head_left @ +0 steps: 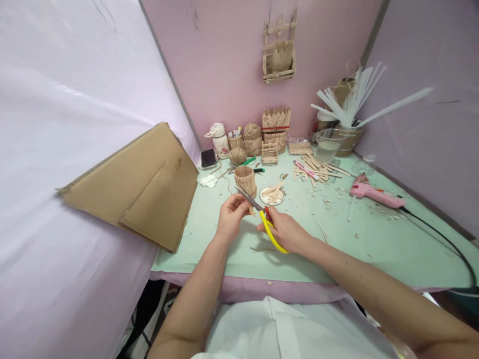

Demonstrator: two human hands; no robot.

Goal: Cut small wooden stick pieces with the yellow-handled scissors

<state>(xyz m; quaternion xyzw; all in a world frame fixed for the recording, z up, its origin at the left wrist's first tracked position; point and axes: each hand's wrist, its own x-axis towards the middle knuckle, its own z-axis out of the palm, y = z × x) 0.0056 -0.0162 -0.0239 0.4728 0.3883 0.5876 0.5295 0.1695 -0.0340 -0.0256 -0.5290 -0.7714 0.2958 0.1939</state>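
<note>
1. I see the scissors over the near middle of the green table, yellow handles in my right hand, blades pointing far-left.
2. My right grip is closed around the handles; the blades look nearly shut.
3. My left hand pinches a small wooden stick piece at the blades, fingers closed on it.
4. Just beyond stand a stick cup and a small dish of pieces.
5. Far right lies a pink glue gun; cardboard leans at left.
</note>
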